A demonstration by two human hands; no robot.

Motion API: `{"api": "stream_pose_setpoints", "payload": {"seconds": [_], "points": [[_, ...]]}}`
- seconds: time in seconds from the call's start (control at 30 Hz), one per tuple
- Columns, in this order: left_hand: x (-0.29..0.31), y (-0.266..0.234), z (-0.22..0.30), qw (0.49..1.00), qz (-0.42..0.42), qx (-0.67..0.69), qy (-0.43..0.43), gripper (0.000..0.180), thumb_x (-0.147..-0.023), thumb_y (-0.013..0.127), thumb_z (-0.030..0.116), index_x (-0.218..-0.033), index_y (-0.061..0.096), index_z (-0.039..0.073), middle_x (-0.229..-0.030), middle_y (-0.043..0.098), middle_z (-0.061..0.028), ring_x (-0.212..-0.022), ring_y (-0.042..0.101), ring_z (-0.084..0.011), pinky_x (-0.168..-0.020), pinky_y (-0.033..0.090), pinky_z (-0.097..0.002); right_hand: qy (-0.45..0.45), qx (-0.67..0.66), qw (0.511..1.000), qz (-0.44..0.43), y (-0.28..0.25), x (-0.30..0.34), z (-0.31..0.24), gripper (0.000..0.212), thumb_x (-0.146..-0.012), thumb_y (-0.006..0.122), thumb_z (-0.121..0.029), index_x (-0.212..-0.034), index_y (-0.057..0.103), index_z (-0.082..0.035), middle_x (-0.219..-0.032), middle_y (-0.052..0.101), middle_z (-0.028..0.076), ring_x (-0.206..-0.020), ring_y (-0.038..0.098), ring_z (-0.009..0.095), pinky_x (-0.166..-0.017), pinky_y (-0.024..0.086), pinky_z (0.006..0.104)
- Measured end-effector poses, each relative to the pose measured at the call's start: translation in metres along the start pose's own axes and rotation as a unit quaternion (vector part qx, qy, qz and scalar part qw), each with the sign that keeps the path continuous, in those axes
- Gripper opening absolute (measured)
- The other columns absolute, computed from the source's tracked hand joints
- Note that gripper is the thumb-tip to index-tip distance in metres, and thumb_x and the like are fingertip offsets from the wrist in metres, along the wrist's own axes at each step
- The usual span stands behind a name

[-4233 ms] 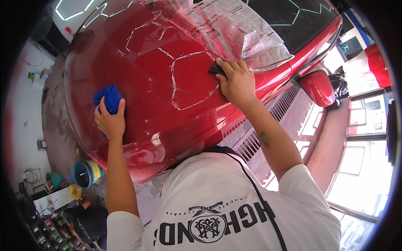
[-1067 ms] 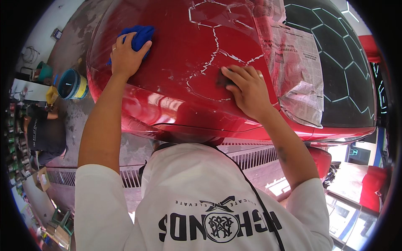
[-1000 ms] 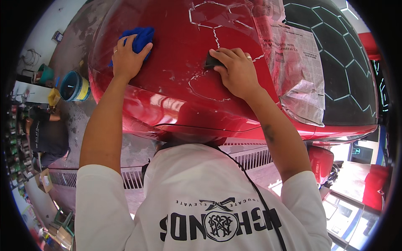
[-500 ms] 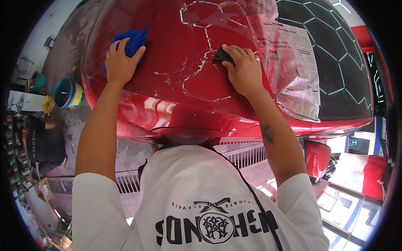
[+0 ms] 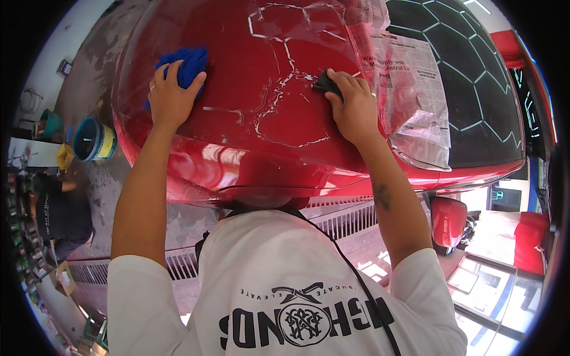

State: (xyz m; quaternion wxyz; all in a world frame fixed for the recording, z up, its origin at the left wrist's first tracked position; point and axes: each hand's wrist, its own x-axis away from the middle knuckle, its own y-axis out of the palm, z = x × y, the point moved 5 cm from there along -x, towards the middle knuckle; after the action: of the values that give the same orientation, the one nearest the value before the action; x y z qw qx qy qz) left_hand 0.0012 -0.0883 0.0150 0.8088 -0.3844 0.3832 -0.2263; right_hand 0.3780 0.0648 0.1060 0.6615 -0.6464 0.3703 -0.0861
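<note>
A glossy red car hood [image 5: 202,83] spreads in front of me, crossed by broken white light reflections that ripple around its middle. My left hand [image 5: 171,101] rests on the hood's left part, its fingers curled over a bunched blue cloth [image 5: 191,64]. Farther right, my right hand [image 5: 355,107] grips a small black squeegee [image 5: 326,84] between thumb and fingers, low against the red surface. Part of the squeegee is hidden by the fingers. Just right of that hand, newspaper sheets [image 5: 409,89] cover the hood's rear edge and the lower windshield.
The dark windshield [image 5: 469,77] reflects hexagonal lights. A red side mirror [image 5: 448,222] sticks out at lower right. On the floor at left stands a blue bucket [image 5: 95,139] with a yellow label. A person in dark clothes [image 5: 62,207] is by the shelves. A floor grate [image 5: 341,225] runs below the car.
My right hand has slid a little to the right with the squeegee. The left hand stays on the cloth in nearly the same place. Reflections near the squeegee have changed shape.
</note>
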Motion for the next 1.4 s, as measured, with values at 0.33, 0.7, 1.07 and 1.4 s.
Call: {"api": "stream_pose_setpoints", "payload": {"seconds": [0.33,0.7,1.07,1.4], "points": [[-0.001,0.000,0.000,1.000,-0.015,-0.003,-0.016,0.074,-0.097,0.078,0.065,-0.150,0.067,0.015,-0.158,0.059,-0.0184,-0.143,0.058,-0.0468,-0.118,0.049,-0.0587,-0.076,0.012,0.997,0.025,0.018,-0.021,-0.048,0.050,-0.098,0.079,-0.023,-0.146,0.071,-0.013,-0.138,0.074,0.008,-0.121,0.067,0.033,-0.104,0.051,0.0513],[0.000,0.001,-0.001,0.999,-0.021,0.011,-0.029,0.074,-0.096,0.079,0.065,-0.149,0.069,0.015,-0.159,0.059,-0.0179,-0.145,0.057,-0.0455,-0.120,0.047,-0.0586,-0.053,-0.004,0.998,-0.045,-0.015,0.040,-0.057,0.055,-0.097,0.079,-0.023,-0.150,0.069,-0.014,-0.136,0.074,0.008,-0.121,0.067,0.033,-0.102,0.050,0.0529],[-0.001,0.005,-0.007,0.998,-0.032,0.017,-0.050,0.074,-0.095,0.078,0.066,-0.152,0.067,0.020,-0.162,0.057,-0.0161,-0.149,0.053,-0.0439,-0.122,0.044,-0.0598,0.019,-0.008,1.000,-0.004,-0.052,0.084,-0.037,0.054,-0.096,0.081,-0.019,-0.149,0.071,-0.012,-0.139,0.074,0.010,-0.122,0.068,0.034,-0.105,0.053,0.0497],[-0.002,0.001,-0.002,1.000,-0.014,0.022,-0.008,0.073,-0.097,0.078,0.064,-0.152,0.066,0.018,-0.159,0.058,-0.0159,-0.145,0.055,-0.0453,-0.120,0.047,-0.0595,0.011,0.031,0.999,0.036,-0.013,0.003,-0.002,0.049,-0.098,0.080,-0.022,-0.145,0.071,-0.011,-0.136,0.075,0.009,-0.120,0.068,0.035,-0.103,0.053,0.0507]]}}
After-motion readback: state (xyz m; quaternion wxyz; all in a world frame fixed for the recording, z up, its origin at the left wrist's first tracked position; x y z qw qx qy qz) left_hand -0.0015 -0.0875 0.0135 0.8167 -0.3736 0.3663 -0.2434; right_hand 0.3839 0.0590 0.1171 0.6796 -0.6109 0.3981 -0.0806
